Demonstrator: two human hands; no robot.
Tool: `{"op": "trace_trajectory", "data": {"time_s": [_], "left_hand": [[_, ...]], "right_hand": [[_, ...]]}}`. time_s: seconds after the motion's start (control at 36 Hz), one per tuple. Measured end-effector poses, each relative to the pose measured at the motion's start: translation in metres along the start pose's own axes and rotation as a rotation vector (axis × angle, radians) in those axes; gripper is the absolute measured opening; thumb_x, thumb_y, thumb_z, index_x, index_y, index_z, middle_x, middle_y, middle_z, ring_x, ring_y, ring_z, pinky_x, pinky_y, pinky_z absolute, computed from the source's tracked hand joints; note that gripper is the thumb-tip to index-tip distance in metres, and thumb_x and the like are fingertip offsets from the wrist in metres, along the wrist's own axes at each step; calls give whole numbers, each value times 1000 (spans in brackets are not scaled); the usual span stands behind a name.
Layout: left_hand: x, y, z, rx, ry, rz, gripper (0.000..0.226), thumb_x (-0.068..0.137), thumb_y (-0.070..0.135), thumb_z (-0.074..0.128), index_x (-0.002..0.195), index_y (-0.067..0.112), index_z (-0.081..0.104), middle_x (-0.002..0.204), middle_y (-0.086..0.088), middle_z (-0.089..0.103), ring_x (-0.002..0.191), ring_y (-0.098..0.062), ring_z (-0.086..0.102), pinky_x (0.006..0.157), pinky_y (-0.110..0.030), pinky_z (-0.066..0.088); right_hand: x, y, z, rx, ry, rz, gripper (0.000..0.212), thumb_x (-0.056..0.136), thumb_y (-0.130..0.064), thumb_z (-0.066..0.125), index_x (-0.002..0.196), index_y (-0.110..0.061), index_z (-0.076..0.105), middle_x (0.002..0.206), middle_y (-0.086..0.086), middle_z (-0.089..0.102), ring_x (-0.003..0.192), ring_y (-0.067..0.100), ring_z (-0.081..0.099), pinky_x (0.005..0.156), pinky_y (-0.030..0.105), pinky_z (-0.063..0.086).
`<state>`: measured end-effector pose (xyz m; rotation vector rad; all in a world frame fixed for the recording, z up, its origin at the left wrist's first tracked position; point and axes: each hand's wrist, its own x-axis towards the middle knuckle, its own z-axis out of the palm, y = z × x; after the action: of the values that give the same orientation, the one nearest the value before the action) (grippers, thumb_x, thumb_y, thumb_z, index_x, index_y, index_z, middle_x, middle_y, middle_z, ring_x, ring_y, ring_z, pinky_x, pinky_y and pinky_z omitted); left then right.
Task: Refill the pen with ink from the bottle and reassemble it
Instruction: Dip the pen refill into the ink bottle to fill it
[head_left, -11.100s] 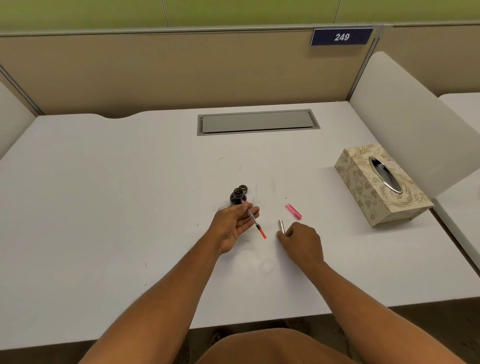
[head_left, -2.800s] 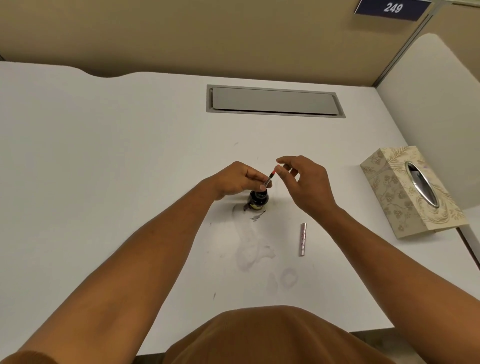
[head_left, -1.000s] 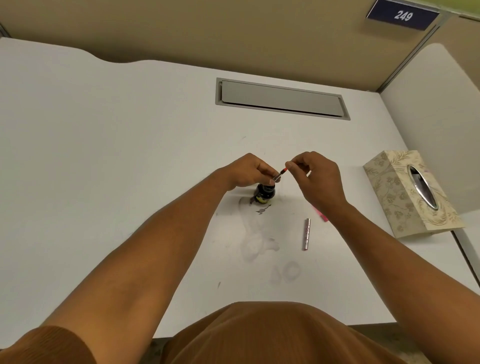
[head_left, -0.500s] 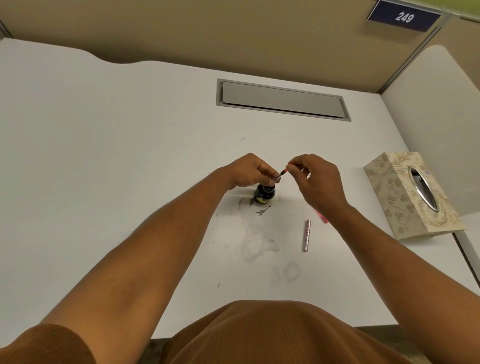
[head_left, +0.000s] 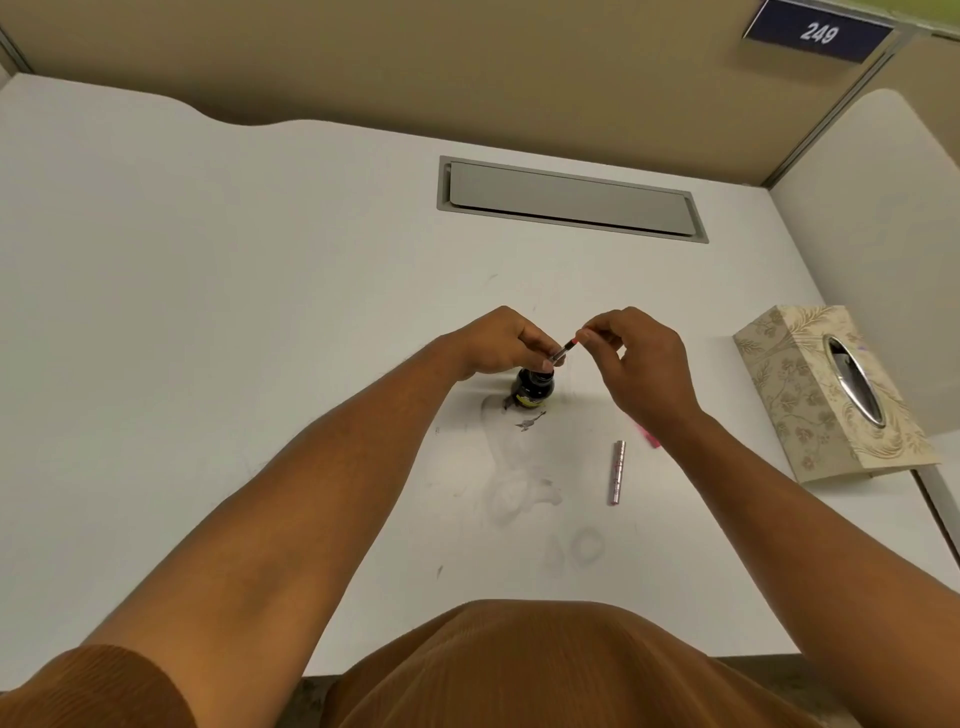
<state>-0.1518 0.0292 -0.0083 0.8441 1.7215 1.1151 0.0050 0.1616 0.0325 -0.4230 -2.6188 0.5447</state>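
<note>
A small black ink bottle (head_left: 534, 388) stands open on the white desk (head_left: 260, 312). My left hand (head_left: 501, 340) grips the thin clear pen refill (head_left: 562, 351) just above the bottle's mouth, its lower end hidden by my fingers. My right hand (head_left: 636, 358) pinches the refill's red top end. A silver pen barrel (head_left: 616, 472) lies on the desk below my right hand. A pink pen piece (head_left: 647, 435) peeks out from under my right wrist.
Grey ink smears (head_left: 511, 467) mark the desk in front of the bottle. A patterned tissue box (head_left: 831, 389) sits at the right. A grey cable hatch (head_left: 571, 200) lies at the back, with tan partition walls behind and a white divider at right.
Since 11 s ago both hands have come together over the bottle with the refill. In the last second they have hardly moved; the view only shifted slightly.
</note>
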Motion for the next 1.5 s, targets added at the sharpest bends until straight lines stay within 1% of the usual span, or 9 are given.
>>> {"op": "trace_trajectory", "data": {"time_s": [0.17, 0.31, 0.44, 0.64, 0.72, 0.81, 1.06, 1.19, 1.5], "left_hand": [[-1, 0, -2, -11, -1, -2, 25, 86, 4, 74, 111, 9, 77, 111, -5, 76, 105, -15, 70, 98, -27, 53], [-1, 5, -4, 45, -11, -26, 25, 87, 9, 74, 111, 13, 77, 111, -3, 76, 97, -9, 67, 70, -21, 49], [0, 7, -6, 81, -8, -27, 24, 86, 9, 75, 110, 13, 78, 99, 3, 76, 85, 1, 64, 64, -18, 42], [3, 5, -7, 85, -30, -6, 26, 85, 7, 76, 111, 11, 78, 108, -3, 77, 102, -10, 68, 93, -22, 50], [2, 6, -7, 104, -32, 2, 25, 87, 7, 74, 111, 9, 77, 97, 1, 76, 74, 5, 67, 70, -13, 49], [1, 7, -7, 131, -28, -26, 22, 89, 12, 73, 110, 14, 78, 93, 1, 75, 57, 0, 64, 54, -16, 43], [-2, 10, -8, 51, -58, -75, 20, 90, 13, 72, 109, 16, 77, 92, 3, 78, 74, -10, 76, 56, -14, 50], [-2, 10, -8, 51, -56, -82, 20, 90, 14, 72, 109, 17, 77, 90, 5, 78, 75, -8, 75, 58, -16, 49], [-3, 10, -8, 27, -56, -80, 17, 90, 12, 73, 105, 17, 77, 87, 5, 77, 71, -10, 75, 55, -14, 50]], "right_hand": [[2, -4, 2, 12, 5, 31, 16, 95, -30, 65, 90, -16, 70, 81, -2, 67, 72, 15, 61, 70, 41, 52], [2, -3, 2, -10, -6, 30, 17, 96, -30, 63, 97, -16, 72, 87, 0, 69, 74, 17, 63, 72, 43, 54], [2, -2, 3, -23, -2, 30, 17, 96, -31, 62, 97, -17, 72, 87, 0, 70, 73, 17, 62, 71, 43, 53], [2, -2, 2, -34, -1, 45, 18, 96, -32, 62, 97, -18, 72, 87, -2, 70, 73, 15, 62, 71, 41, 53], [3, -2, 3, -38, -9, 48, 18, 96, -33, 62, 97, -19, 72, 87, -3, 69, 72, 15, 62, 71, 40, 53], [3, -2, 3, -34, -11, 53, 17, 96, -33, 62, 95, -20, 72, 87, -4, 69, 71, 14, 61, 71, 39, 52], [4, -4, 3, -49, -14, 54, 19, 95, -36, 63, 90, -20, 71, 80, -5, 67, 70, 13, 60, 68, 36, 52], [5, -4, 0, -22, -29, 22, 20, 97, -29, 62, 109, -17, 72, 92, -3, 70, 73, 14, 62, 73, 31, 51], [7, -5, 3, -15, -22, 53, 21, 94, -34, 65, 85, -15, 69, 76, -1, 64, 70, 18, 59, 67, 41, 52]]}}
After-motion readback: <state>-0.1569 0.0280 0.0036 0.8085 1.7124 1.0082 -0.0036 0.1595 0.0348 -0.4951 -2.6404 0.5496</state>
